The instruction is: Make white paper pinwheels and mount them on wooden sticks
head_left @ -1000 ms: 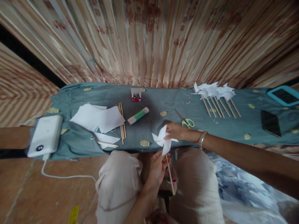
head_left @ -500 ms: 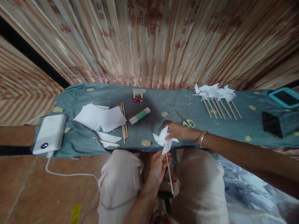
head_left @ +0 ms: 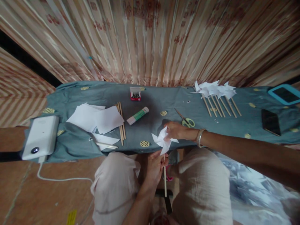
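Note:
A white paper pinwheel (head_left: pixel 163 142) on a thin wooden stick (head_left: pixel 165 184) is held over the front edge of the cloth-covered table. My left hand (head_left: pixel 154 164) is closed round the stick just below the paper blades. With bent fingers, my right hand (head_left: pixel 174 131) grips the pinwheel by its right upper blades near the centre; the fingertips are partly hidden by paper. Beyond my right hand lie green-handled scissors (head_left: pixel 187 121). A glue stick (head_left: pixel 137 115) with a green label rests to the left, and a small red box (head_left: pixel 135 94) of metal pins stands open behind it.
Several finished pinwheels (head_left: pixel 214 90) lie in a row at the back right. White paper sheets (head_left: pixel 109 120), loose wooden sticks (head_left: pixel 122 128) and a pen (head_left: pixel 106 145) are on the left, beside a white power bank (head_left: pixel 41 137) with a cable. A phone (head_left: pixel 270 122) and blue-framed tablet (head_left: pixel 285 94) lie far right.
The stick has swung to nearly upright, its lower end moving left. Both hands keep hold of the pinwheel. The whole view has shifted slightly.

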Available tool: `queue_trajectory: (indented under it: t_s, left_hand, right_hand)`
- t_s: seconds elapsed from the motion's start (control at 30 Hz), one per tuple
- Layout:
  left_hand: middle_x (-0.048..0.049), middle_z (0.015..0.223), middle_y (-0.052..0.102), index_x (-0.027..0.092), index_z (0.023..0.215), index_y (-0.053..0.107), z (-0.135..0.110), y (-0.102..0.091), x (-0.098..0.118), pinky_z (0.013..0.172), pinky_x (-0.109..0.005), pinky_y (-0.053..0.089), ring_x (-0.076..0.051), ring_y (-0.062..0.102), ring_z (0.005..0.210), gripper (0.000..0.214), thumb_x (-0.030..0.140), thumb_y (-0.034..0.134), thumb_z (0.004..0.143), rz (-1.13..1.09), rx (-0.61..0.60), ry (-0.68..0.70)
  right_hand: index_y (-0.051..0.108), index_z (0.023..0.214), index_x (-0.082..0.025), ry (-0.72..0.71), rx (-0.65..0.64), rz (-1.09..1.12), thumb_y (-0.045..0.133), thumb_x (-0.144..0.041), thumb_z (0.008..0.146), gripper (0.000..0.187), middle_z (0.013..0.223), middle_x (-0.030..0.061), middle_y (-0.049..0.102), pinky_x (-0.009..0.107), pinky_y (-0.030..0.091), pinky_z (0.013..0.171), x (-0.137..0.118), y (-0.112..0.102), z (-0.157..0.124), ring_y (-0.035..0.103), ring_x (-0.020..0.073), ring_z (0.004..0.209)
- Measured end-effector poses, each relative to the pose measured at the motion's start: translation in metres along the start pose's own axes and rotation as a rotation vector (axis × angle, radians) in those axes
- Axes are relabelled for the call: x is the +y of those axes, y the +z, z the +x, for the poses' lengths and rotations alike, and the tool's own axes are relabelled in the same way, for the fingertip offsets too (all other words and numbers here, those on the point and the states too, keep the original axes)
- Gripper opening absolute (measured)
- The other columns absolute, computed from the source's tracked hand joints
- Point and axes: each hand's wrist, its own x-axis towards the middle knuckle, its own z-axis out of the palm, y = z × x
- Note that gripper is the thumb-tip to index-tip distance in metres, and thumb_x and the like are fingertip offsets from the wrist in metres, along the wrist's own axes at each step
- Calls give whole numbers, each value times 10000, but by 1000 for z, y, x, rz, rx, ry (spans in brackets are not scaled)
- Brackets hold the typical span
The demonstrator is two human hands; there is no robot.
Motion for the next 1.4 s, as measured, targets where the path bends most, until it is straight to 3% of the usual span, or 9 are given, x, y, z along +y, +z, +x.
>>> queue_trajectory:
  t_s: [0.33,0.57,1.1,1.4]
  left_hand:
    - [-6,416,531,111,516,658,7,-10,24,393,-223,191,-46,374,329,399,473,823,492,225,-26,-3]
    - [-24,474,583,119,573,686,6,-11,16,406,-228,298,-76,446,355,439,525,827,482,209,-35,-35]
    - [-16,578,623,124,664,714,1,-4,4,441,-240,360,-91,490,412,346,407,844,515,30,-85,-45]
    - [-3,551,622,113,663,707,4,-4,0,425,-240,363,-99,501,390,333,373,844,507,6,-40,-62]
  right_hand:
    - [683,923,-112,2,-27,-69,748,-197,662,283,899,86,696,243,391,605,-5,-4,-4,620,194,814]
    - [676,903,-119,11,-27,-29,739,-215,673,258,880,74,703,229,394,597,-4,-2,-5,629,184,806]
    - [658,852,-128,80,12,66,755,-233,624,268,839,60,695,228,399,584,0,6,1,615,168,756]
    - [626,665,-152,44,67,185,781,-209,541,206,658,5,636,222,368,514,10,12,7,565,134,626]
